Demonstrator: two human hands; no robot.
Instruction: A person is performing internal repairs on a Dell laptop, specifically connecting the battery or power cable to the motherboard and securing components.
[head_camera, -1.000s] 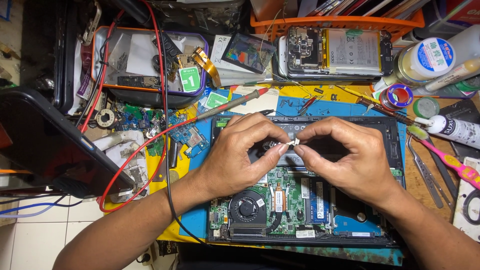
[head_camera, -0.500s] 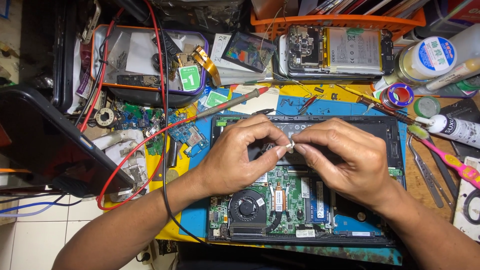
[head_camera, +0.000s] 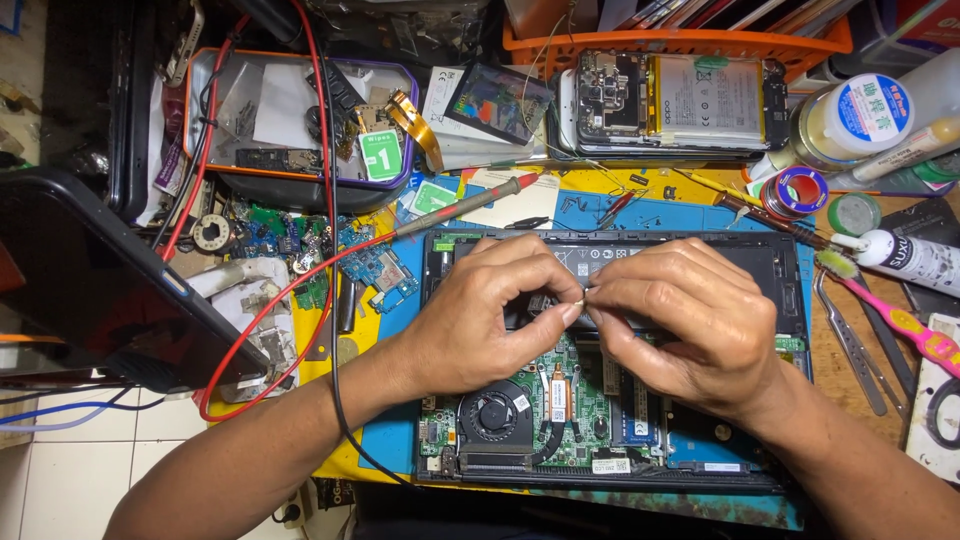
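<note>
I see my left hand (head_camera: 480, 320) and right hand (head_camera: 690, 325) meeting fingertip to fingertip over the opened laptop (head_camera: 610, 400) on the worktop, each grip pinching one end of a tiny pale part (head_camera: 583, 298). The part lies left-right between them, equally near both.

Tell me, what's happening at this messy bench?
A person leans over an opened laptop with its circuit board and fan exposed. The left hand and right hand meet above it, fingertips pinching one tiny pale part between them, too small to identify. Around the laptop lie a red-tipped probe with its red wire, an opened phone, a pink toothbrush, tweezers and a tray of scraps.
</note>
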